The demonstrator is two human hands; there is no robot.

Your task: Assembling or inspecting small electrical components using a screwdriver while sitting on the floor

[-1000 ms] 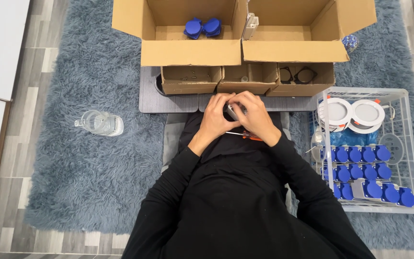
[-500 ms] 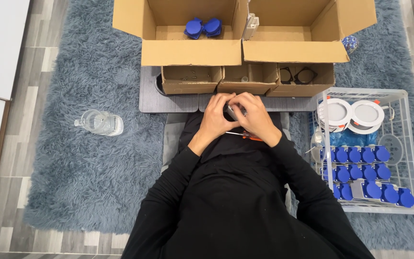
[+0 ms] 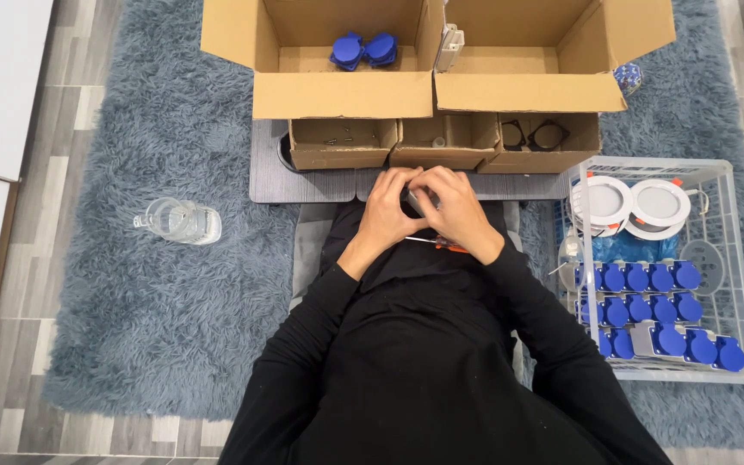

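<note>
- Both hands clasp one small dark part [image 3: 418,201] between them: left hand [image 3: 387,209] wraps it from the left, right hand [image 3: 456,213] from the right, fingertips meeting above it. Part mostly hidden; its kind cannot be told.
- Hands and part sit just in front of the person's chest, over the near edge of a grey mat [image 3: 269,176], close to the row of small boxes.
- Thin tool with an orange handle [image 3: 441,244] lies under the right wrist, on the black lap.
- Three small open cardboard boxes [image 3: 441,142] stand side by side on the mat; the right one holds dark ring-shaped pieces [image 3: 534,133], the left one a few tiny bits.
- Behind them, two large open cartons; the left carton [image 3: 342,93] holds two blue round parts [image 3: 363,49], a white piece [image 3: 449,45] stands between the cartons.
- White wire basket [image 3: 738,258] to the right on the blue-grey shaggy rug [image 3: 157,293]: two white round lamp fittings [image 3: 635,202] at its far end, rows of blue round parts [image 3: 647,301] nearer.
- Clear glass jar [image 3: 181,220] lies on its side on the rug, well apart to the left.
</note>
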